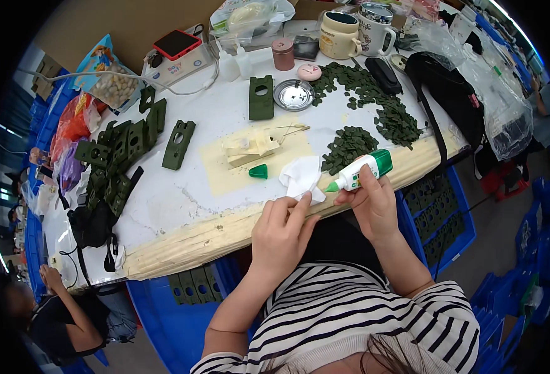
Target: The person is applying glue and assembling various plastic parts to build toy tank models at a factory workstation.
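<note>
My right hand (378, 209) is closed around a white glue bottle (352, 174) with a green base and a green pointed nozzle. The bottle lies tilted, its nozzle toward the left. Beside the nozzle, my left hand (280, 234) has its fingers on the lower edge of a crumpled white tissue (301, 174), gripping it at the table's front edge. A green cap (258, 171) rests left of the tissue. Behind it stands a cream block-like holder (250, 148) with thin sticks beside it, on a yellowish patch of the tabletop.
Piles of small dark green pieces (350, 148) lie at the right. Green moulded parts (178, 144) are heaped at the left. A round metal dish (293, 95), mugs (339, 34) and a black bag (446, 100) stand farther back. Blue crates (446, 218) sit below the padded edge; another person is at far left.
</note>
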The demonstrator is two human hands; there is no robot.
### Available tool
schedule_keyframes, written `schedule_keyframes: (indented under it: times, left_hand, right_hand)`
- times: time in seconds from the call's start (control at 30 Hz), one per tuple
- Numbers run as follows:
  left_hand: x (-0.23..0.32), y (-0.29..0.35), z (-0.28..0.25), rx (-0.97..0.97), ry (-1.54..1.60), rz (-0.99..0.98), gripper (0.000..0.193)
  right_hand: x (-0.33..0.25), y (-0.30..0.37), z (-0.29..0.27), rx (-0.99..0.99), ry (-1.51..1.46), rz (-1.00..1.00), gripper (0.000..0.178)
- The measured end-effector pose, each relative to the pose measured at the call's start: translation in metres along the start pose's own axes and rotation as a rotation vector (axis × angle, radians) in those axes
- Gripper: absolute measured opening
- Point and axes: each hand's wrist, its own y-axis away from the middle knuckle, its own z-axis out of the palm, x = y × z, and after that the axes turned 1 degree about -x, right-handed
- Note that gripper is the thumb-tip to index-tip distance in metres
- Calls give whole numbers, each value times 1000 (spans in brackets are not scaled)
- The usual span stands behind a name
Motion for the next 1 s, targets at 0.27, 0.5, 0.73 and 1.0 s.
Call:
schedule_keyframes:
  times: [0.27, 0.5, 0.73, 1.0]
  left_hand:
    - [-16, -9, 1, 70, 559, -233, 12]
    - [-7, -15, -7, 107, 1026, -403, 13]
    - [-16, -13, -5, 67, 1182, -487, 12]
    - [-19, -13, -5, 122, 1066, -412, 10]
  right_hand:
    - [4, -2, -1, -33, 55, 21, 31]
    - [10, -5, 12, -107, 110, -9, 32]
    - [16, -5, 17, -137, 134, -73, 30]
    - [23, -2, 23, -116, 137, -94, 31]
